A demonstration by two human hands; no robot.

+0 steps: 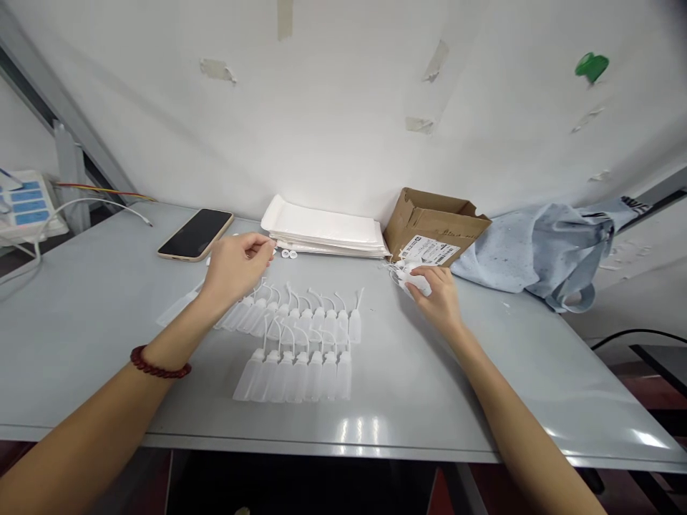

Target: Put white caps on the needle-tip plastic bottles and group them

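Several small translucent squeeze bottles (pixel 300 357) with thin bent spouts lie in two rows on the grey table (pixel 80 336). My left hand (pixel 235 266) hovers over the far left end of the back row, its fingers pinched together near two small white caps (pixel 288 253); what it pinches is too small to make out. My right hand (pixel 437 295) rests at the mouth of an open cardboard box (pixel 434 222) lying on its side, closed round a bunch of white bottles (pixel 411 275).
A phone (pixel 196 233) lies face up at the back left. Stacked white trays (pixel 327 227) lean by the wall. A blue cloth bag (pixel 542 250) sits right of the box. A device with cables (pixel 24 207) stands at the far left.
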